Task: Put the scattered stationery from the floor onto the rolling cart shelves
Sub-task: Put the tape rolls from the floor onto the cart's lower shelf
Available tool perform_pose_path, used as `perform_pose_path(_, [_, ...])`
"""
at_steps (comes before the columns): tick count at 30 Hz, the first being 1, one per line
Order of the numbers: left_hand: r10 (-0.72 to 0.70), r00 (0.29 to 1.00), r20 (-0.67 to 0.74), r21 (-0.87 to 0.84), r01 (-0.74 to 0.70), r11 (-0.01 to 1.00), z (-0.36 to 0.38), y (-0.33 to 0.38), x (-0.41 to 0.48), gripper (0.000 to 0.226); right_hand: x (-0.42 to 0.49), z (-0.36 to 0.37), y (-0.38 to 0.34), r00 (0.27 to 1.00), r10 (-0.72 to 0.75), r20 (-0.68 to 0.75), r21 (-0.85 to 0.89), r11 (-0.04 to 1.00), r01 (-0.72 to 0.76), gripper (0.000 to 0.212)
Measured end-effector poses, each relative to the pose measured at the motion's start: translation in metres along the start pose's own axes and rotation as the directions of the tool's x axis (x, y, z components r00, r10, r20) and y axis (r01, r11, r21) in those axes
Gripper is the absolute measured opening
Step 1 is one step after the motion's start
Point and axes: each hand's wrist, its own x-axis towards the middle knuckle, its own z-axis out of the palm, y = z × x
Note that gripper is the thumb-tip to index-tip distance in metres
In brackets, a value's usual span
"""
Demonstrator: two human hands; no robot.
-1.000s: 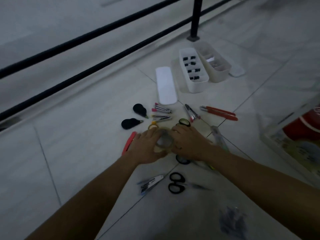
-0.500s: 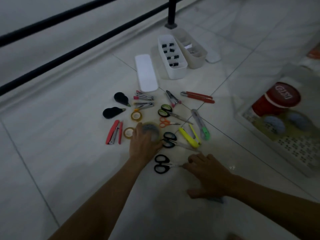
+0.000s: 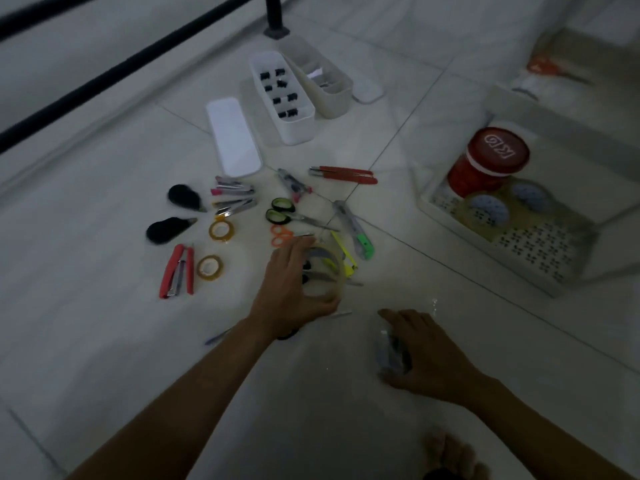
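Fingers [image 3: 294, 252] of the left hand [image 3: 294, 289] curl round a clear tape roll [image 3: 327, 271] at centre frame; likely light, stiff, slick (hooking the core should hold best). Lower right, the right hand [image 3: 429, 355] is curled over a small grey thing [image 3: 391, 351], too blurred to name. Cart shelf [image 3: 485, 252]: right edge.

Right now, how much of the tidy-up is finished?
Barely started. Two tape rolls and a red tub already sit on the cart shelf. The left hand holds a big clear tape roll; the right hand grips a small grey item. On the floor lie green scissors, a red stapler, a green cutter and more.
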Motion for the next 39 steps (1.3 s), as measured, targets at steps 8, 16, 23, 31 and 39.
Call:
perform_pose_path(8, [0.242, 0.945, 0.222, -0.030, -0.241, 0.970, 0.055, 0.074, 0.073, 0.107, -0.034, -0.023, 0.065, 0.806, 0.492, -0.330, 0.409, 0.844, -0.348, 0.108])
perform_pose_path(16, [0.304, 0.877, 0.371, -0.144, -0.269, 0.952, 0.148, 0.155, 0.126, 0.107, -0.067, 0.002, 0.124, 0.563, 0.697, -0.443, 0.522, 0.712, -0.470, 0.099])
perform_pose_path(23, [0.460, 0.808, 0.368, -0.075, -0.467, 0.881, 0.221, 0.214, 0.167, 0.094, -0.086, 0.029, 0.133, 0.432, 0.748, -0.503, 0.680, 0.652, -0.337, 0.096])
perform_pose_path(31, [0.388, 0.741, 0.547, -0.001, -0.464, 0.886, 0.288, 0.246, 0.200, 0.088, -0.095, 0.043, 0.140, 0.449, 0.694, -0.563, 0.597, 0.717, -0.360, 0.093])
perform_pose_path(39, [0.407, 0.716, 0.567, 0.154, -0.578, 0.801, 0.301, 0.257, 0.197, 0.062, -0.095, 0.050, 0.143, 0.454, 0.695, -0.558, 0.607, 0.714, -0.348, 0.099])
